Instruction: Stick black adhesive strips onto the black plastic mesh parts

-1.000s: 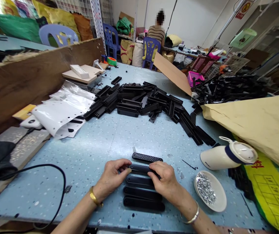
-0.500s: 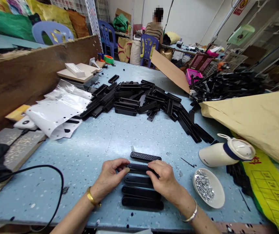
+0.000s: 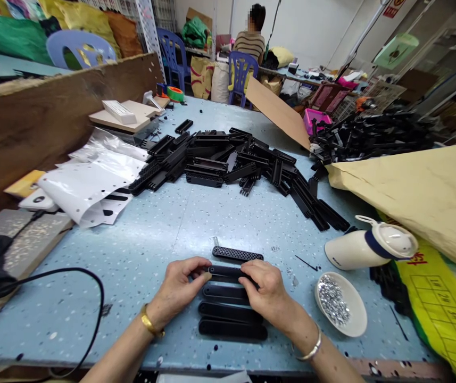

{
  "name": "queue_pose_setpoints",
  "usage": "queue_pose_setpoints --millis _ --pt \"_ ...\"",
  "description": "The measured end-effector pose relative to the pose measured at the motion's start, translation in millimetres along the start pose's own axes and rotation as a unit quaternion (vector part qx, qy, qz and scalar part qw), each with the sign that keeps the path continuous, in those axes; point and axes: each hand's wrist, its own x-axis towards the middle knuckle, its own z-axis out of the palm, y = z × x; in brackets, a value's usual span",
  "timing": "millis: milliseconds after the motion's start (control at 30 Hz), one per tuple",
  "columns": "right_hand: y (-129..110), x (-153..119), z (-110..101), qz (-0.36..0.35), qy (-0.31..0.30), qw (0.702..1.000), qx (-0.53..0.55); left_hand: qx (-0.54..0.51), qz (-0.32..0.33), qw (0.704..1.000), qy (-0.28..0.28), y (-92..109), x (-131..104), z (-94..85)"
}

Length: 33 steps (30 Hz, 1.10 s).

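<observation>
Between my two hands lies a long black plastic strip (image 3: 226, 272) with rounded ends. My left hand (image 3: 183, 282) pinches its left end, thumb in front and fingers behind. At the other end, my right hand (image 3: 266, 287) grips the strip and hides its tip. Nearer to me, several more black strips (image 3: 231, 329) lie flat in a row, one below another. Just beyond the held strip is a black strip with a grid-patterned face (image 3: 238, 254). A white bowl (image 3: 358, 318) of small silvery metal pieces (image 3: 333, 300) stands right of my right hand.
A heap of black plastic strips (image 3: 207, 154) spreads across the middle of the blue speckled table (image 3: 151, 239). On the right a white bottle (image 3: 351, 250) lies near yellow sacking. White plastic bags (image 3: 88, 181) and a black cable (image 3: 99, 298) are on the left. A person (image 3: 249, 42) sits far off.
The view has shifted slightly. Both hands keep their hold on the strip, which shows a little more of its top face.
</observation>
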Motion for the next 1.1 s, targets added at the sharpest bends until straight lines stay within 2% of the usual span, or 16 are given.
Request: queue_pose_setpoints --millis 533,800,1100 --pt "1 0 1 0.005 -0.006 1.000 -0.005 -0.045 -0.010 0.999 -0.002 1 3 0.2" --pt "2 -1 2 0.008 -0.005 1.000 -0.009 -0.005 -0.044 0.999 -0.025 7 17 4.0" --pt "-1 1 0 0.010 -0.002 1.000 -0.001 0.022 -0.019 0.999 -0.034 5 16 4.9"
